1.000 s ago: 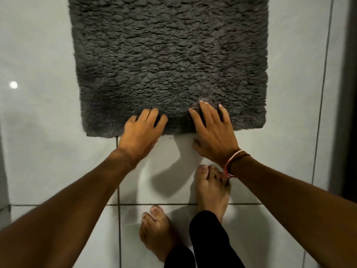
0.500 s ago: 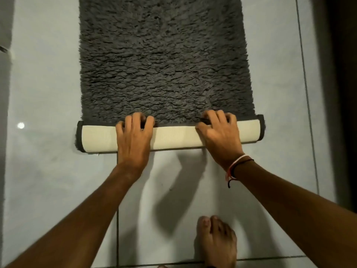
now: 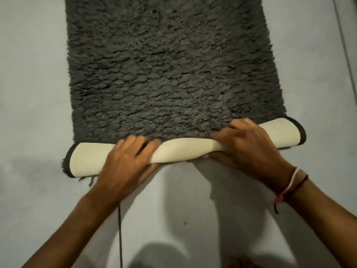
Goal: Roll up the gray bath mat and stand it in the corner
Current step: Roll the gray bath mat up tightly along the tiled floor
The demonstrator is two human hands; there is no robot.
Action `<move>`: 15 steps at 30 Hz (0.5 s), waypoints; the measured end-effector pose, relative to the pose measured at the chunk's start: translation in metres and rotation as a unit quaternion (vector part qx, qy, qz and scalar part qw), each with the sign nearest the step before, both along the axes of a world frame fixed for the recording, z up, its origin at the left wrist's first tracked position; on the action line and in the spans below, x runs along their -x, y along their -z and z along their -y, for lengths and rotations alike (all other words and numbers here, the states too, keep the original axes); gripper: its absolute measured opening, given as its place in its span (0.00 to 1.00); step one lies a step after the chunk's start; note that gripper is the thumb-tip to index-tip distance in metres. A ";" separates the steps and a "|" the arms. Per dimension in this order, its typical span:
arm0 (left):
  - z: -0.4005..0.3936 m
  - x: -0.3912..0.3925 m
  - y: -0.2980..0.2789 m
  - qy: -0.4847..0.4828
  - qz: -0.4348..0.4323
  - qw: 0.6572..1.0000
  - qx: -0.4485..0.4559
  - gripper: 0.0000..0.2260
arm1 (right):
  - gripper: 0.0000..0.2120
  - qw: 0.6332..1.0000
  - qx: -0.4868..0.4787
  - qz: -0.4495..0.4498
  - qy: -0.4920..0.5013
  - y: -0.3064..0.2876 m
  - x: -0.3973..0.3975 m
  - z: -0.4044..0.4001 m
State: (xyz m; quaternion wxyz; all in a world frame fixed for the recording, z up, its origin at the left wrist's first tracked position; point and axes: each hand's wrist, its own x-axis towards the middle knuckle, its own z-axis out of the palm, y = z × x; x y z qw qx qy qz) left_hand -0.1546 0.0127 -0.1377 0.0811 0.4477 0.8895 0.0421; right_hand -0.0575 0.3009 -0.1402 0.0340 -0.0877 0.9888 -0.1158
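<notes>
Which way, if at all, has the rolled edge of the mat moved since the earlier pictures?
Yes. The rolled edge has advanced away from the person over the mat's gray pile, and is thicker and skewed, its right end farther ahead.

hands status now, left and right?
Left hand: closed on the rolled edge of the bath mat.
Right hand: closed on the same roll.

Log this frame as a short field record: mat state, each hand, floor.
mat: gray bath mat, near end rolled, cream backing outward, rest flat
roll: uneven, right end farther from the person
left hand: gripping roll, left of centre
right hand: gripping roll, right of centre; wrist bands
floor: pale tile floor
corner: not in view
</notes>
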 end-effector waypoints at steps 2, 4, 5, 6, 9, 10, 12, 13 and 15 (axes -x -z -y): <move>-0.009 0.033 -0.017 -0.061 0.098 0.993 -0.015 0.27 | 0.28 0.998 0.001 0.051 0.043 -0.017 0.030 -0.005; -0.025 0.060 -0.026 -0.123 0.079 0.989 -0.031 0.26 | 0.24 0.992 0.051 0.015 0.113 -0.029 0.060 -0.005; -0.035 0.069 -0.028 -0.148 0.030 0.988 -0.034 0.23 | 0.19 0.989 0.051 -0.012 0.135 -0.033 0.074 -0.001; -0.045 0.071 -0.027 -0.167 -0.013 0.985 -0.032 0.19 | 0.14 0.989 0.019 -0.029 0.141 -0.034 0.085 0.007; -0.060 0.056 -0.017 -0.180 -0.069 0.981 -0.020 0.14 | 0.23 0.990 -0.004 -0.023 0.140 -0.034 0.091 0.027; -0.058 0.047 -0.014 -0.175 -0.069 0.982 -0.016 0.18 | 0.29 0.990 0.004 -0.013 0.143 -0.036 0.086 0.029; -0.050 0.031 -0.008 -0.150 -0.064 0.987 0.011 0.29 | 0.33 0.992 -0.013 0.007 0.123 -0.036 0.074 0.028; -0.047 0.026 -0.005 -0.134 -0.064 0.988 0.039 0.33 | 0.31 0.994 -0.036 0.020 0.102 -0.033 0.069 0.027; -0.047 0.025 -0.002 -0.124 -0.068 0.987 0.080 0.33 | 0.28 0.994 -0.063 0.044 0.077 -0.031 0.066 0.026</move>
